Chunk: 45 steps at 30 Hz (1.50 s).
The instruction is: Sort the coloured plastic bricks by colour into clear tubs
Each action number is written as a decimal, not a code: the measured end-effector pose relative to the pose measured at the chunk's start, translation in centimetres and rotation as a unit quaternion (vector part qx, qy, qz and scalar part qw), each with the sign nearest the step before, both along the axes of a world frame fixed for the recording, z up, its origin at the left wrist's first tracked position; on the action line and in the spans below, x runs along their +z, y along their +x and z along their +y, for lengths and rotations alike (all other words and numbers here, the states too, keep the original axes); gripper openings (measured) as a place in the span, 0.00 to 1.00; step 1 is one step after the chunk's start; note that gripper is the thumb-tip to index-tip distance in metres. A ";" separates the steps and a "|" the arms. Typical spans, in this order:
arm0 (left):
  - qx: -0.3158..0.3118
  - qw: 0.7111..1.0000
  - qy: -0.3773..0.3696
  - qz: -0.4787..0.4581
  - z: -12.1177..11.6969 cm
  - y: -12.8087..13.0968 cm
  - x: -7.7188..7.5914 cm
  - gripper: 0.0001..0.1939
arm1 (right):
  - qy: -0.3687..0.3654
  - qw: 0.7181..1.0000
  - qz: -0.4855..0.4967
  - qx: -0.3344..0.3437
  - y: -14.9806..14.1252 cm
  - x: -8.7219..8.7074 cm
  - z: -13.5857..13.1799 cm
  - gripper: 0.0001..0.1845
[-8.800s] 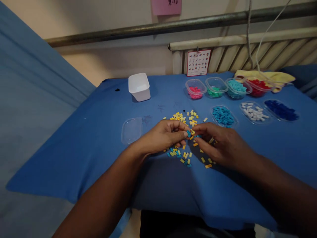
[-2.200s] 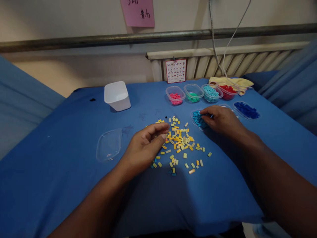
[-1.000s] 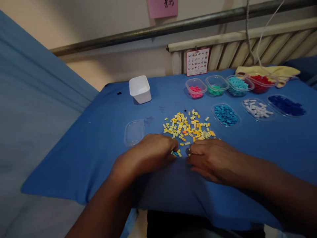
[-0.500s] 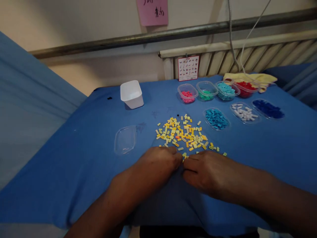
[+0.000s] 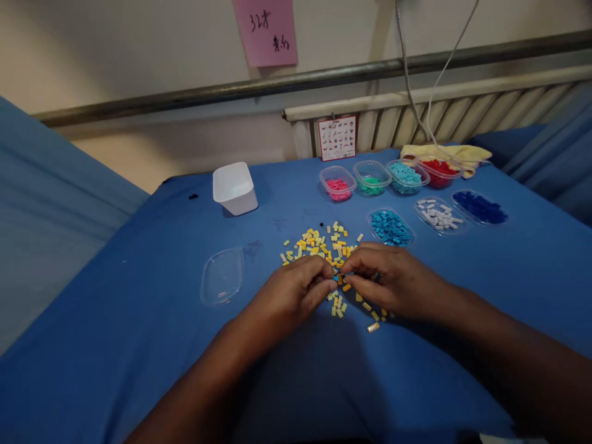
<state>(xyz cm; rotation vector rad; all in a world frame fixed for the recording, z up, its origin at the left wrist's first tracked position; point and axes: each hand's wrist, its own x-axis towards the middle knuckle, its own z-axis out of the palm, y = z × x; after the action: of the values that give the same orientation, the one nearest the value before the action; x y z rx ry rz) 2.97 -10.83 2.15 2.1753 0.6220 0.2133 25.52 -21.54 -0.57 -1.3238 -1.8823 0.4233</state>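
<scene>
Two hands, the left hand [image 5: 289, 296] and the right hand [image 5: 393, 280], meet over one scattered heap of small yellow bricks [image 5: 319, 243]. Seven clear tubs hold sorted bricks: four in the back row [image 5: 372, 176], three in the nearer row [image 5: 437, 216]. One empty clear lid [image 5: 222, 275], one white tub [image 5: 234, 189], one pink note [image 5: 271, 31].

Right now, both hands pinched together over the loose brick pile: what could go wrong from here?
1. The left hand and right hand meet fingertip to fingertip on a tiny piece; it could slip and vanish into the loose yellow bricks below.
2. A stray brick lies near the right wrist; a forearm sweep might knock it off the blue cloth.
3. The light blue tray sits close behind the right hand and could be nudged.
</scene>
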 end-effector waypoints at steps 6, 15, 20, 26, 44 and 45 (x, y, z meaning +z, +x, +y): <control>0.139 0.940 -0.289 -0.116 -0.7 1.7 -1.1 0.17 | 0.047 0.995 0.080 -0.022 -0.9 -1.0 0.7 0.06; 0.170 0.936 -0.284 -0.118 -0.2 1.7 -2.0 0.18 | 0.067 0.997 -0.028 -0.020 -1.0 -1.7 1.3 0.05; 0.198 0.929 -0.291 -0.117 -0.1 1.4 -2.3 0.18 | 0.077 0.995 -0.051 -0.036 -1.3 -1.6 1.5 0.09; 0.261 0.902 -0.318 -0.128 0.2 1.4 -2.6 0.21 | 0.121 0.992 -0.011 -0.035 -1.8 -1.2 1.2 0.09; 0.207 0.939 -0.252 -0.109 0.5 1.5 -2.0 0.22 | 0.079 0.986 0.141 -0.039 -2.0 -1.0 1.5 0.13; 0.205 0.941 -0.246 -0.107 0.6 1.5 -2.1 0.23 | 0.067 0.985 0.156 -0.041 -2.1 -1.0 1.6 0.13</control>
<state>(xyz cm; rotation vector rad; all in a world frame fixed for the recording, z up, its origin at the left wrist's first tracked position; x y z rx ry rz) 4.42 -10.25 0.10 1.5042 0.8929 0.4560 23.45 -19.94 -1.60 -1.1670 -1.5631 0.4267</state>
